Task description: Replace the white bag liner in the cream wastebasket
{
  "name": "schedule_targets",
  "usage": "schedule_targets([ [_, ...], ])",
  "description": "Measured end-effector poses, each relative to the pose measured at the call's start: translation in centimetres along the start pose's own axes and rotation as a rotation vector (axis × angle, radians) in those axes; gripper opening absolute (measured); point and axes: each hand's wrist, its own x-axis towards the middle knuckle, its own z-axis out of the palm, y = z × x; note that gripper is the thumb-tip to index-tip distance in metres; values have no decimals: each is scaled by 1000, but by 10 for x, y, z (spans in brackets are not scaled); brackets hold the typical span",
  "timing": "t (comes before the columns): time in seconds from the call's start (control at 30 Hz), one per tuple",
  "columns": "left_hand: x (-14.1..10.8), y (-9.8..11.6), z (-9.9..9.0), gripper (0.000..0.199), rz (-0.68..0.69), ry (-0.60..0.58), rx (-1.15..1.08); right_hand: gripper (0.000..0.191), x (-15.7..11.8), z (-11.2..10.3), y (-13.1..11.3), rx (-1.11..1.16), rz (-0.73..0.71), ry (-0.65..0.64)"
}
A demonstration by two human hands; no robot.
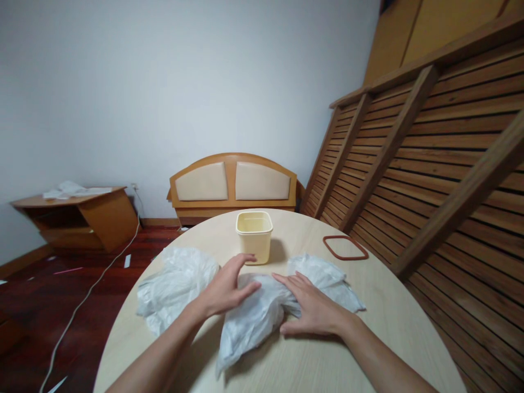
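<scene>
A crumpled white plastic bag [256,322] lies on the round table in front of me. My left hand [229,286] is over its left upper part, thumb and fingers apart. On the other side, my right hand [309,305] rests at the bag's right edge with its fingers stretched out and the thumb spread below. Neither hand closes round the plastic. Just beyond my left fingertips stands a pale yellow square bin [254,243], upright with its top open. Another white bag [176,286] is bunched at left, and more white plastic [325,278] lies beyond my right hand.
A reddish-brown square ring [346,257] lies at the right of the pale wooden table [393,322]. Slatted wood panels [409,180] lean close on the right. Behind stands a headboard [234,204]. A white cable [92,292] crosses the floor near a low cabinet [108,218].
</scene>
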Motion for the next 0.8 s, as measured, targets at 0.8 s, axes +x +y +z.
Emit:
schedule_targets([
  [0.8, -15, 46, 29, 49, 231, -206, 260, 47, 4, 7, -11, -21, -64, 137],
])
